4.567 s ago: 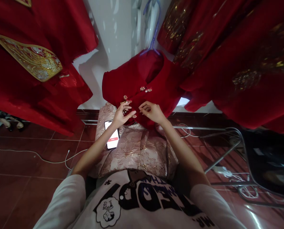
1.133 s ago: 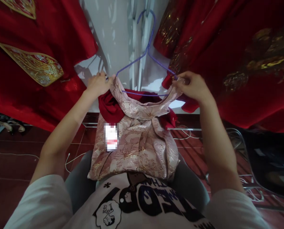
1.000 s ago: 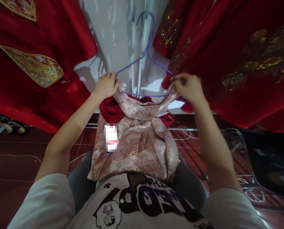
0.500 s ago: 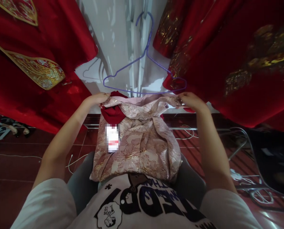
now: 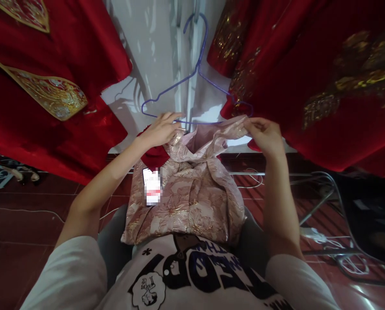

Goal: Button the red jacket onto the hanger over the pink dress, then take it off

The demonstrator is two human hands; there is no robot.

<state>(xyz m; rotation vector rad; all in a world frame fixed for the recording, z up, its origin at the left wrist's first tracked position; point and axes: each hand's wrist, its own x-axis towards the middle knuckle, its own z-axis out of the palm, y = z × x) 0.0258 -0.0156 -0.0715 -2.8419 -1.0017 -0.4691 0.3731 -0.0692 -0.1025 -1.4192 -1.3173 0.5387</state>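
Across my lap lies a pink and gold brocade garment (image 5: pixel 186 198), its upper part lifted toward the wall. My right hand (image 5: pixel 263 133) pinches the raised right end of that cloth. At its left part, my left hand (image 5: pixel 163 128) rests over the edge with fingers spread, near the bottom bar of a purple hanger (image 5: pixel 197 71). The hanger hangs just beyond the garment. Beneath my left wrist is a dark red cloth (image 5: pixel 155 158), and a phone with a lit screen (image 5: pixel 152 187) lies on the brocade below it.
Red garments with gold decoration hang at the left (image 5: pixel 92 64) and right (image 5: pixel 296 77). A black chair with a metal frame (image 5: pixel 370 215) stands at the right. White cables (image 5: pixel 354 262) lie on the red tiled floor.
My left hand has let go of the cloth's left end and moved right, its fingers now spread. The right end of the cloth has risen slightly in my right hand.
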